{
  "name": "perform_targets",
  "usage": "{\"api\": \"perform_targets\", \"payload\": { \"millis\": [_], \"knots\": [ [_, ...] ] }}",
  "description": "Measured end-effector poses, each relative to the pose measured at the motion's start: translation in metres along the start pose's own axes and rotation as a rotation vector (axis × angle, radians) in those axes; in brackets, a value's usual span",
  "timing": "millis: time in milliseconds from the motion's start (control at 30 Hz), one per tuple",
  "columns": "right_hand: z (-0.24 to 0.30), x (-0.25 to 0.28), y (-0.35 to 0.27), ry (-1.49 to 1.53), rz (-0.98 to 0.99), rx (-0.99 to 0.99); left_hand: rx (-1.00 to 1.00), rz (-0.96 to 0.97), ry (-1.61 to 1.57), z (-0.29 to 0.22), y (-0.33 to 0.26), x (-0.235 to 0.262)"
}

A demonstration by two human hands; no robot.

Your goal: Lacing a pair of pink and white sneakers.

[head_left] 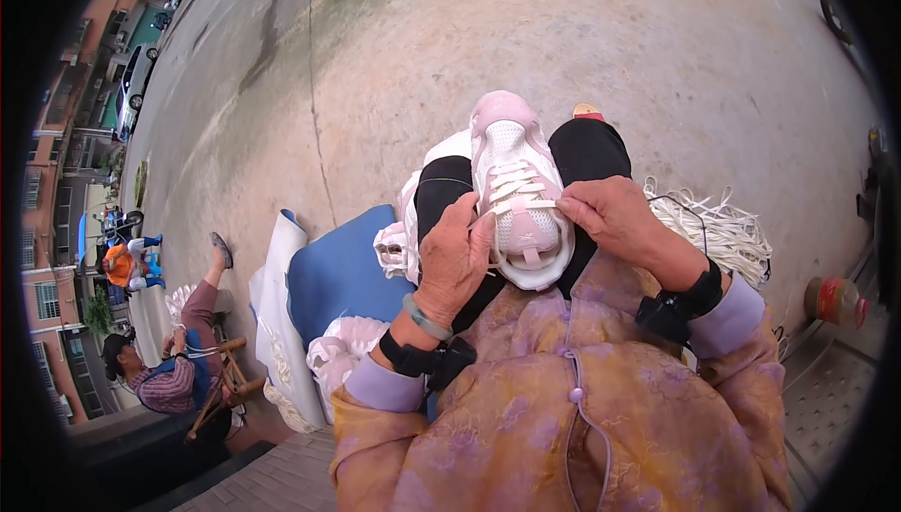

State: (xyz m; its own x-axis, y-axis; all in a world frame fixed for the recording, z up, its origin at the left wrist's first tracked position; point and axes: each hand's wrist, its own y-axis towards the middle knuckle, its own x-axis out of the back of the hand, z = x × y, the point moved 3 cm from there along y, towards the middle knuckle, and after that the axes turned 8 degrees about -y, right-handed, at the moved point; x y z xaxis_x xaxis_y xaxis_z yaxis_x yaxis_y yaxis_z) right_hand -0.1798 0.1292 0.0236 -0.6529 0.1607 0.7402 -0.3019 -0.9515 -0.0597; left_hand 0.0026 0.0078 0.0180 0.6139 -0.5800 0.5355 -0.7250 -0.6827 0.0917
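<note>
outdoor concrete yard, pink and white sneaker [519, 195] resting on the lap, left hand [454, 257] gripping its side, right hand [612, 214] pinching a white lace [526, 204], bundle of white laces [723, 230] beside the right knee, blue bag [340, 273] left

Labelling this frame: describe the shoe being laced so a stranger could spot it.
Start at the black trousers of the seated person. The shoe rests on the lap, between the left hand and right hand. It is pale pink with white laces, unlike the loose bundle of laces alongside.
</note>
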Motion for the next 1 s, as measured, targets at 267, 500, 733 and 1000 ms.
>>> {"api": "perform_targets", "payload": {
  "millis": [267,500,733,1000],
  "knots": [
    [-0.005,0.003,-0.021,-0.044,-0.253,0.175,-0.084,0.057,-0.051,0.003,-0.001,0.007],
    [-0.009,0.011,-0.024,-0.094,-0.196,0.155,-0.217,0.050,0.102,0.006,-0.006,0.012],
    [-0.023,0.014,-0.026,-0.432,-0.156,0.332,-0.314,0.071,0.353,0.006,-0.015,0.032],
    [-0.131,0.066,-0.076,-0.463,-0.376,0.189,-0.169,0.062,0.347,0.061,-0.059,0.116]
  ]
}}
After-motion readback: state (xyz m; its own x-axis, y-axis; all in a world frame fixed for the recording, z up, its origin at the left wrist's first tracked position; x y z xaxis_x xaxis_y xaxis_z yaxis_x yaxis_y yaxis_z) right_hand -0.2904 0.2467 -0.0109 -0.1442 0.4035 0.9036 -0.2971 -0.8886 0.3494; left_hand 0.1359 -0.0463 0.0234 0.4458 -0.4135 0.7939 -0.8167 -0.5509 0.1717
